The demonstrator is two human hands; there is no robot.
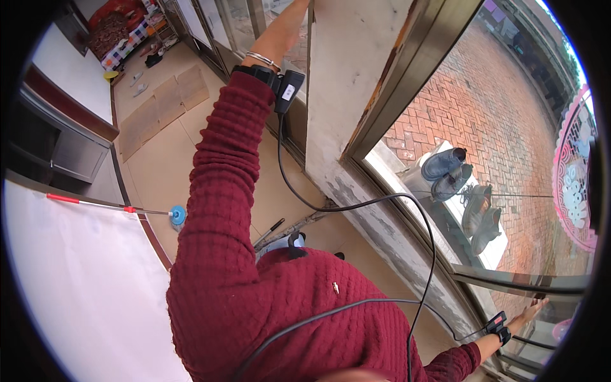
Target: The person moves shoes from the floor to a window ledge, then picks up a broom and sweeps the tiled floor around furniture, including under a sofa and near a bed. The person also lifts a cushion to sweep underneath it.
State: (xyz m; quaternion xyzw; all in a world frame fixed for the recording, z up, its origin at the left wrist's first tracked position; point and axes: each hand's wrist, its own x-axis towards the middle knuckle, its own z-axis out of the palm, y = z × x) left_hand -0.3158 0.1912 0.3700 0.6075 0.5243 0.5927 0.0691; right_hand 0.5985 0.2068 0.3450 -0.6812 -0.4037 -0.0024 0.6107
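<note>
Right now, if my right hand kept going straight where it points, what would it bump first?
Your right hand would probably meet the window frame's bar first, though depth is hard to judge.

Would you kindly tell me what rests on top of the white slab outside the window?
Four shoes stand on the white slab; the surface directly beneath them is covered.

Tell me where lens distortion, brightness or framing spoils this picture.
Head view: a black fisheye border swallows the corners; lower left in the head view, the broad white surface looks nearly featureless, its edge apparently bowed; the bare left hand runs off the top, the bare right hand too small to read clearly.
</note>
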